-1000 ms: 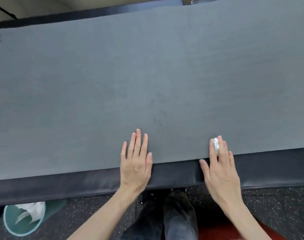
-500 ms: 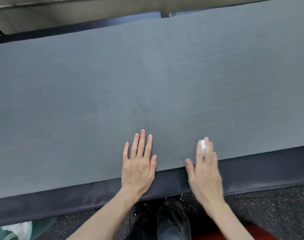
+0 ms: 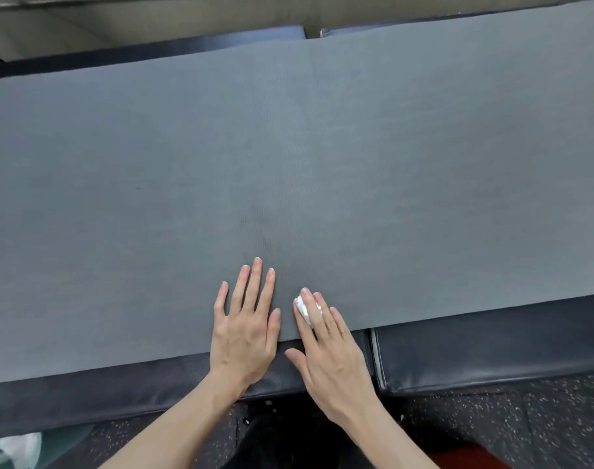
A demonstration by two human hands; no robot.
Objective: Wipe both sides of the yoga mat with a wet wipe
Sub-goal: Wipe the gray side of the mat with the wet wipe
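A grey yoga mat [image 3: 288, 157] lies flat across dark padded benches and fills most of the view. My left hand [image 3: 246, 328] rests flat on the mat's near edge, fingers straight and slightly spread. Just to its right, my right hand [image 3: 326, 350] presses a small bunched white wet wipe [image 3: 304, 308] onto the mat with straight fingers. Most of the wipe is hidden under those fingers. A faint darker smudge marks the mat just above my left fingertips.
Dark padded benches [image 3: 491, 353] carry the mat, with a seam between two of them right of my right hand. A green bin with a white liner [image 3: 11, 450] stands on the speckled floor at the lower left. My dark trousers show below.
My right hand slid the wipe leftward along the mat's near edge, ending close beside my left hand. The left hand stayed flat in place while the view shifted.
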